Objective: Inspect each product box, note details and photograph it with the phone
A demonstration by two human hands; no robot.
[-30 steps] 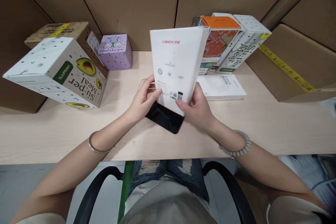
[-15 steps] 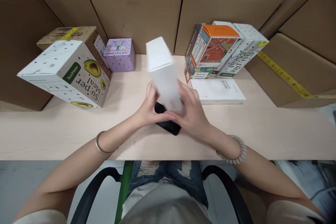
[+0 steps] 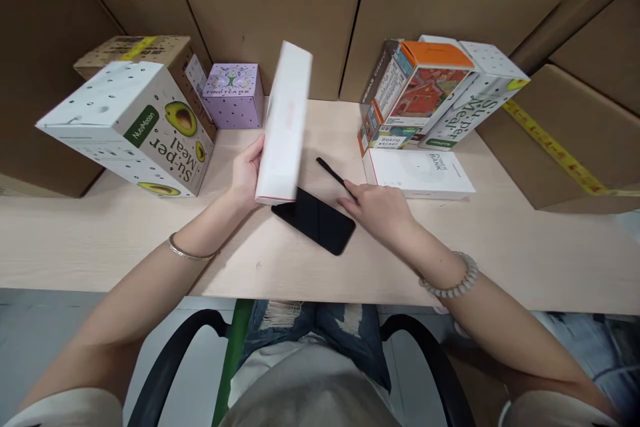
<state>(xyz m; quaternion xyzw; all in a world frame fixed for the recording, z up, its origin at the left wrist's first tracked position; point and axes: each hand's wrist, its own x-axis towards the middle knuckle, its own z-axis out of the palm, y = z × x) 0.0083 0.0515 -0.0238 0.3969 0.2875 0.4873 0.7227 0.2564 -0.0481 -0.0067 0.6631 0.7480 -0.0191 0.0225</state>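
Observation:
My left hand (image 3: 246, 171) grips a tall white box (image 3: 284, 123) by its lower left edge and holds it tilted on end above the light wooden table (image 3: 125, 240). A black phone (image 3: 315, 219) lies flat on the table just below the box. My right hand (image 3: 376, 206) rests on the table right of the phone, its fingers pinched on the near end of a thin black stick (image 3: 334, 176). The stick slants up and away to the left.
A white power bank box (image 3: 423, 173) lies flat at right. Behind it lean an orange-topped box (image 3: 410, 97) and a dotted white box (image 3: 475, 97). At left stand an avocado meal box (image 3: 133, 130) and a purple cube box (image 3: 234, 95). Brown cartons wall the back.
My right hand let go of the white box and moved right to the black stick. My left hand turned the box edge-on and shifted it left, uncovering the phone.

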